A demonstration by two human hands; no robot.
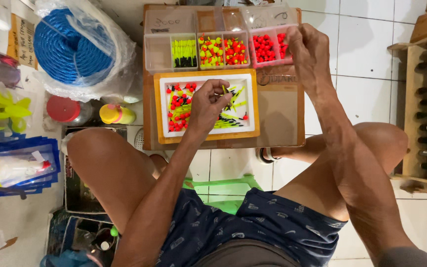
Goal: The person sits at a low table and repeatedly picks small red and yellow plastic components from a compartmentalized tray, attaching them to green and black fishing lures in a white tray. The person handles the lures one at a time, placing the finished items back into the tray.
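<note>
Left hand [207, 105] hovers over the white tray [206, 81], fingers pinched tight on a thin yellow stick [225, 90] that pokes up just past the fingertips, with loose red beads [178, 106] and more yellow-and-black sticks scattered right beneath it. Right hand [308, 49] is up at the clear box of red beads [264, 48], fingers curled down into the compartment, though whether they have hold of a bead I cannot tell.
</note>
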